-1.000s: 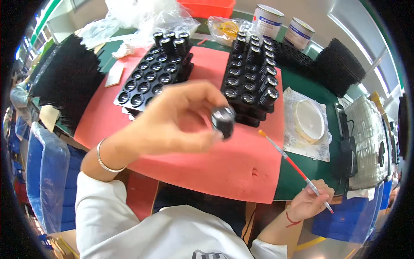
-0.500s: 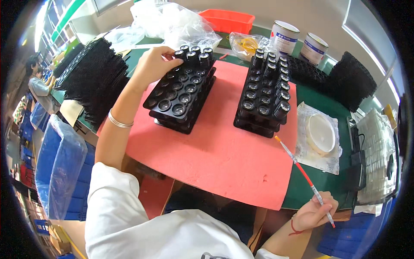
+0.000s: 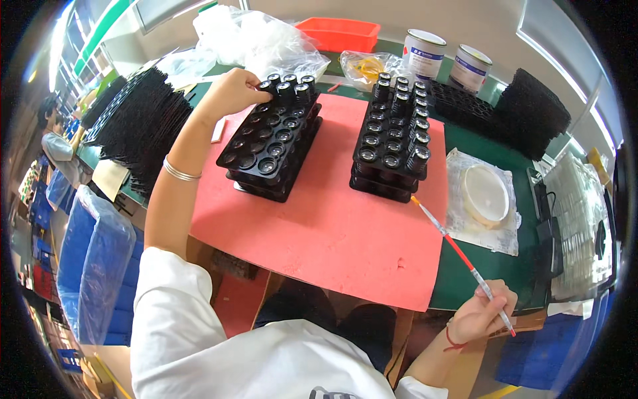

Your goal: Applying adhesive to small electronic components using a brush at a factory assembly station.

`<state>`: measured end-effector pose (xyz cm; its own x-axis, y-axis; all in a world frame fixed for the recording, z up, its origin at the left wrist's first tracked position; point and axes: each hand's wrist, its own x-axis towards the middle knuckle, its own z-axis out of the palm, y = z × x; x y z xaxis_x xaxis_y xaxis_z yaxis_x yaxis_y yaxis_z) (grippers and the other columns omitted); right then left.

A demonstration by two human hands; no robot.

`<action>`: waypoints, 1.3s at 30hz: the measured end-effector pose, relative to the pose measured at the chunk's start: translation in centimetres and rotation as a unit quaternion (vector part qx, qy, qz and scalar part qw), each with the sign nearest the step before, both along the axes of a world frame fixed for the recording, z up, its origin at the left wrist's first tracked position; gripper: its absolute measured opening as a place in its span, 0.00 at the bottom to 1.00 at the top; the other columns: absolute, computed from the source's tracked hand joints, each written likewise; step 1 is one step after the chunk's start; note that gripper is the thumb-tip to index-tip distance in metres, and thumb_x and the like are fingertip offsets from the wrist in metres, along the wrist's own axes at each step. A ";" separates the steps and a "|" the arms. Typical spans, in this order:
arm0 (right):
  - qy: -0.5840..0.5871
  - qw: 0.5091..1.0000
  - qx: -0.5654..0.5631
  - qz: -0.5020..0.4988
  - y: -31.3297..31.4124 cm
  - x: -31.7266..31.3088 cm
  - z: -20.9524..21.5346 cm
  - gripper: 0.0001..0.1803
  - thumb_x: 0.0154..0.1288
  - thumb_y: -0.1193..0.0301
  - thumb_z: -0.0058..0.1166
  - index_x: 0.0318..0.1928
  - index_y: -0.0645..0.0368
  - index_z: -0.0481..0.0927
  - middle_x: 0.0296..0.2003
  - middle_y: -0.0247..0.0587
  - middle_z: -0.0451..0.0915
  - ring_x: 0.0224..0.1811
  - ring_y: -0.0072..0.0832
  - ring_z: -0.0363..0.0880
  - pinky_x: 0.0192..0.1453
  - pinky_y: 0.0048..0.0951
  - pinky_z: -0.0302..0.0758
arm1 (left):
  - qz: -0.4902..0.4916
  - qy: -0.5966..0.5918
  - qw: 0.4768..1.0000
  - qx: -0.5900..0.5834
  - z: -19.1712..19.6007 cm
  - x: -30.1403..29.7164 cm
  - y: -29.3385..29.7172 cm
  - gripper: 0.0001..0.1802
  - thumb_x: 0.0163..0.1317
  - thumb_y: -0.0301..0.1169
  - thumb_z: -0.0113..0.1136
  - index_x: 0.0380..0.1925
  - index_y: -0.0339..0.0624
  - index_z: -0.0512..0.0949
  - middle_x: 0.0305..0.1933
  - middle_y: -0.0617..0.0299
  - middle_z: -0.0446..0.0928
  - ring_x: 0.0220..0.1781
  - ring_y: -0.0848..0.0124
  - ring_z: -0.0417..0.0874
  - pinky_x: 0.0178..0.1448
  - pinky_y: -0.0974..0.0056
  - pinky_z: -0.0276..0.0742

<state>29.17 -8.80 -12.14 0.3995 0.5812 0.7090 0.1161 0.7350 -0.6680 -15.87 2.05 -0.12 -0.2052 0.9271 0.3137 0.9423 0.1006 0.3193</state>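
Observation:
At the back left corner of the left black tray (image 3: pixel 260 143), my left hand (image 3: pixel 232 95) has its thumb and fingers closed around a black cylindrical part (image 3: pixel 266 87) with a shiny round top. Several like parts stand tall in the tray's back rows, and round glassy tops sit lower in the nearer holes. Off to the right, beyond the table's front edge, my right hand (image 3: pixel 484 311) grips a thin brush (image 3: pixel 458 250) with a red middle. Its orange-yellow tip points toward the right black tray (image 3: pixel 382 181), which is filled with similar black cylinders.
Both trays rest on a pink mat (image 3: pixel 319 246). To the right, a round white dish (image 3: pixel 486 195) sits on paper. Behind are two cans (image 3: pixel 423 53), a red bin (image 3: pixel 339 33) and clear plastic bags (image 3: pixel 259 40). Stacked black trays (image 3: pixel 139 126) stand at left; a blue crate (image 3: pixel 93 266) is below.
The whole view has shifted slightly, so the trays appear farther left. My left hand stays at the same corner part, and my right hand still holds the brush.

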 end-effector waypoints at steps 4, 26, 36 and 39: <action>0.025 1.000 0.010 0.015 0.0 -0.1 0.2 0.16 0.63 0.62 0.44 0.24 0.61 0.64 0.15 0.37 0.62 0.18 0.23 0.61 0.22 0.20 0.58 | 0.005 0.012 1.000 -0.021 1.1 1.1 0.0 0.19 0.37 0.41 0.63 0.23 0.35 0.78 0.23 0.51 0.77 0.26 0.61 0.78 0.35 0.65 0.73; 0.056 0.993 -0.013 0.101 -0.6 0.6 -0.1 0.09 0.62 0.71 0.45 0.27 0.64 0.71 0.19 0.37 0.73 0.18 0.19 0.72 0.22 0.17 0.69 | -0.205 0.036 0.971 0.121 -1.4 21.8 -2.7 0.21 0.42 0.47 0.64 0.23 0.39 0.74 0.20 0.61 0.70 0.23 0.66 0.73 0.28 0.65 0.68; 0.057 0.995 -0.004 0.083 -0.9 0.2 0.1 0.11 0.63 0.71 0.42 0.25 0.62 0.67 0.17 0.37 0.70 0.15 0.19 0.66 0.20 0.17 0.63 | -0.227 -0.027 0.949 0.218 -3.0 21.7 -3.3 0.16 0.40 0.38 0.66 0.26 0.40 0.75 0.21 0.62 0.72 0.25 0.66 0.74 0.31 0.65 0.70; 0.082 0.992 0.001 0.098 -1.0 0.7 -0.3 0.10 0.63 0.72 0.44 0.25 0.64 0.71 0.19 0.37 0.74 0.17 0.18 0.72 0.22 0.16 0.67 | -0.240 -0.053 0.940 0.236 -2.6 22.0 -3.8 0.15 0.40 0.34 0.66 0.26 0.39 0.73 0.23 0.62 0.72 0.25 0.68 0.73 0.31 0.66 0.70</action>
